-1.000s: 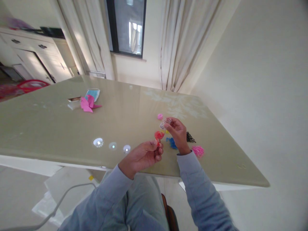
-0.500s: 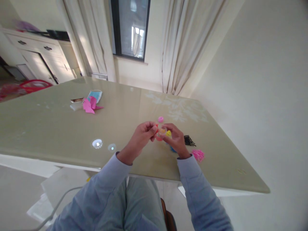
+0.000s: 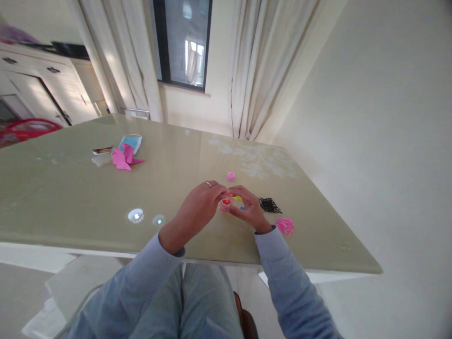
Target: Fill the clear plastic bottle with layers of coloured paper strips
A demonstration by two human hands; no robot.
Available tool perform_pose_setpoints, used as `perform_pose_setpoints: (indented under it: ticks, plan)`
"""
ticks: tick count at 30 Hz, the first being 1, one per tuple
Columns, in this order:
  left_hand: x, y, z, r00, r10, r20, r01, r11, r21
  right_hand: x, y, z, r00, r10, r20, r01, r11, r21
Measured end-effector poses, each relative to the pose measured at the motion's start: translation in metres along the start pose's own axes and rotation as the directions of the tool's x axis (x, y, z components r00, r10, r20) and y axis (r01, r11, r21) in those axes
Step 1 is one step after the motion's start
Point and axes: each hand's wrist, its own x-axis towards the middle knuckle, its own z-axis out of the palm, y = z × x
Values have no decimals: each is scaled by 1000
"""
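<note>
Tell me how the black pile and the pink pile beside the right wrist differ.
Colour: the black pile is dark throughout, while the pink pile is bright.
Shape: the black pile spreads out like a loose net; the pink pile is a rounder clump.
Place: the pink pile lies nearer the table's front edge than the black pile.
Both are tangles of thin strands.

The single view looks from the person's head, forward and steeply down past the lap (image 3: 201, 301). It faces across the desk (image 3: 183, 174) to the window (image 3: 183, 42) and curtains (image 3: 257, 56) at the top. The left hand (image 3: 197, 205) and right hand (image 3: 249, 209) sit near mid-frame, within arm's reach yet small in the wide picture. A wall (image 3: 388, 117) fills the right side; a cabinet (image 3: 38, 84) shows at far left.
</note>
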Motion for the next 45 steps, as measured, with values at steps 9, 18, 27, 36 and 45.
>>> perform_pose_setpoints:
  ticks: [9, 18, 27, 36, 45]
  plan:
    - [4, 0, -4, 972, 179, 152, -197, 974, 109, 0, -3, -1, 1000, -20, 13, 20, 999, 30]
    - [4, 9, -13, 977, 132, 167, -160, 972, 170, -5, -7, 0, 1000, -1, 26, 0, 998, 67]
    - [-2, 9, -11, 954, 295, 46, -298, 951, 86, -15, -11, 1, 1000, -3, 1, 3, 994, 112]
    - [-5, 7, -5, 971, 237, 34, -238, 971, 32, -18, -11, 1, 998, 57, -16, -55, 994, 97]
    - [-1, 4, -2, 967, 245, -62, -248, 968, -41, -18, -5, 2, 989, 137, -55, -131, 986, 106]
